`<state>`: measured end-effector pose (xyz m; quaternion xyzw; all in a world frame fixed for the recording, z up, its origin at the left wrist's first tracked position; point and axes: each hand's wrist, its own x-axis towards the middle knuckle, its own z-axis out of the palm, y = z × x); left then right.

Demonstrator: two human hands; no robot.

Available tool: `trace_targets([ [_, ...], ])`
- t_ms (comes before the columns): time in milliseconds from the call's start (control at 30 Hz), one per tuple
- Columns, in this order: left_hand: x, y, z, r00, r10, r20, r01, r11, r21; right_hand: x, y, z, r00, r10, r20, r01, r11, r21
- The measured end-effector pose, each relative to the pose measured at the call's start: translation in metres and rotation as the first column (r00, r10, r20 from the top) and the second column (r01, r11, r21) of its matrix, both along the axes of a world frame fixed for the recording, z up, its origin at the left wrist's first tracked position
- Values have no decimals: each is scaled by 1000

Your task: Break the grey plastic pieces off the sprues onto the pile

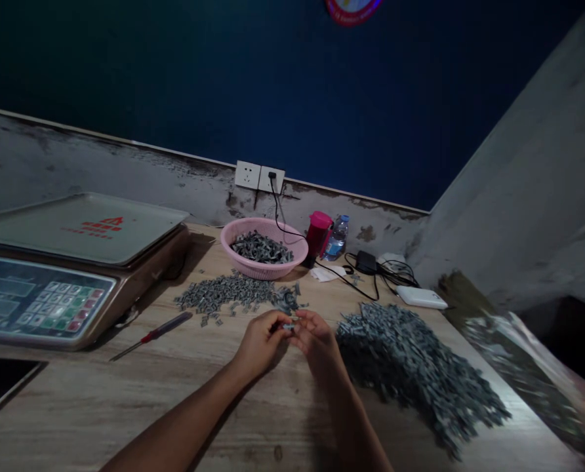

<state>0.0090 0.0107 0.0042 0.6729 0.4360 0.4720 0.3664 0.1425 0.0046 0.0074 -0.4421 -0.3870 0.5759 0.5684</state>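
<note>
Forearms (189,419) out front; left hand (260,344), right hand (317,337) pinching one grey metal piece (287,326);
loose grey pile (410,373) at 3 o'clock.

Grey piles flank the left hand (260,344) and right hand (317,339)

The big pile (413,373) blocks rightward passage, the scattered row (228,293) blocks forward, and the screwdriver (157,334) lies leftward.

room; dark blue upper wall (223,85); stained peeling white lower wall (100,172); grey side wall (519,190); wood-grain table (66,413)

Left hand (259,342) and right hand (318,338), fingertips (300,317) together
</note>
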Motion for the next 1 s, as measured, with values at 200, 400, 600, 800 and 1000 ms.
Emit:
trace_targets([
  [200, -1, 0, 1, 1000, -4, 22, 3, 1000, 24, 2, 0, 4, 998, 6, -63, -9, 999, -49],
  [400, -2, 0, 1, 995, -9, -95, 24, 987, 161, 6, 5, -5, 1000, 9, 23, -8, 998, -60],
  [600, -4, -1, -4, 969, 31, -245, 42, 956, 289, 8, 10, -19, 967, -53, 249, 31, 995, 94],
  [800, -2, 0, -1, 982, 53, -183, -22, 986, 164, 3, 7, -14, 994, -53, 95, 52, 999, 14],
  [1000, 0, 2, -6, 985, 44, -169, -21, 990, 136, 2, 10, -21, 988, -103, 111, 100, 994, 32],
])
